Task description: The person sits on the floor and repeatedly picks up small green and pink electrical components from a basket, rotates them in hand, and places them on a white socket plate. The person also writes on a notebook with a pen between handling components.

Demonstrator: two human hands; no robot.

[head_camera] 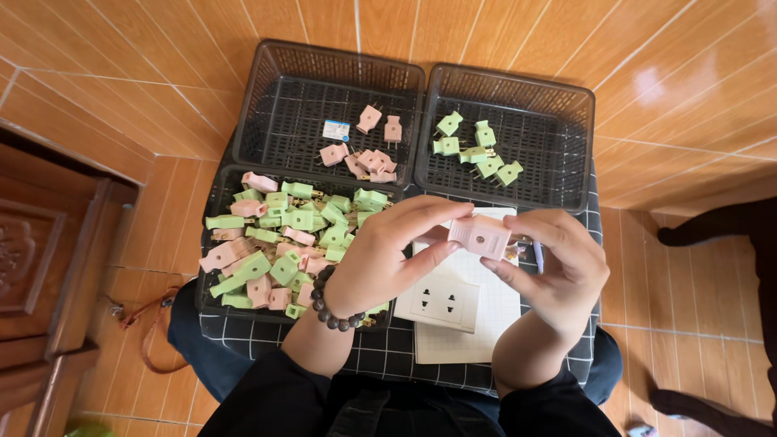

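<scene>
Both my left hand (388, 255) and right hand (558, 267) grip one pink plug (481, 235), fingers clamped. A socket plate (437, 301) lies beneath; the mixed-plug basket (212, 279) sits beside my left.

Dark sleeves pushed up past both wrists. Bead bracelet (333, 307), dark brown, round beads, on left wrist. Blue jeans at 6 o'clock.

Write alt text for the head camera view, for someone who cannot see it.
Seen from above, a person's left hand and right hand together hold a pink plug over a white socket plate on gridded paper. Beside them a black basket holds mixed pink and green plugs; two more baskets behind hold pink plugs and green plugs separately.
</scene>
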